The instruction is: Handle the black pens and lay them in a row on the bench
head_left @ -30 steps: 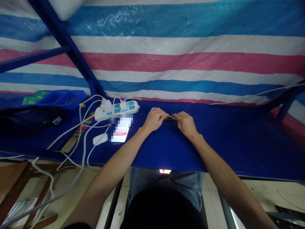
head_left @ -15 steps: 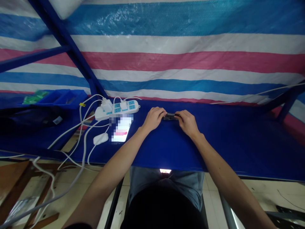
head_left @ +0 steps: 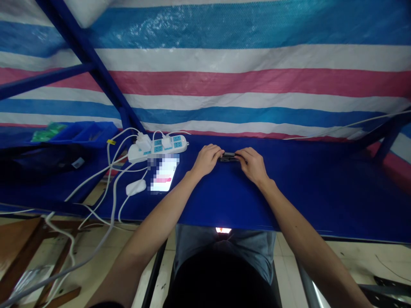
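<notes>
A small dark, oblong object (head_left: 228, 157) lies low over the blue table (head_left: 224, 196), between my two hands; its kind is too small to make out. My left hand (head_left: 207, 160) pinches its left end with thumb and fingers together. At the other end, my right hand (head_left: 252, 163) grips it with bent fingers. The fingers cover both ends, so only the middle of the object shows. Left of my left forearm lies a phone (head_left: 164, 175) with a lit, partly blurred screen.
A white power strip (head_left: 159, 147) with plugs and tangled white cables (head_left: 114, 192) stands at the left. Beside the phone is a white adapter (head_left: 135, 187). Blue bins (head_left: 93, 130) and a dark bag (head_left: 41, 159) sit farther left. Striped sheeting (head_left: 240, 81) hangs behind.
</notes>
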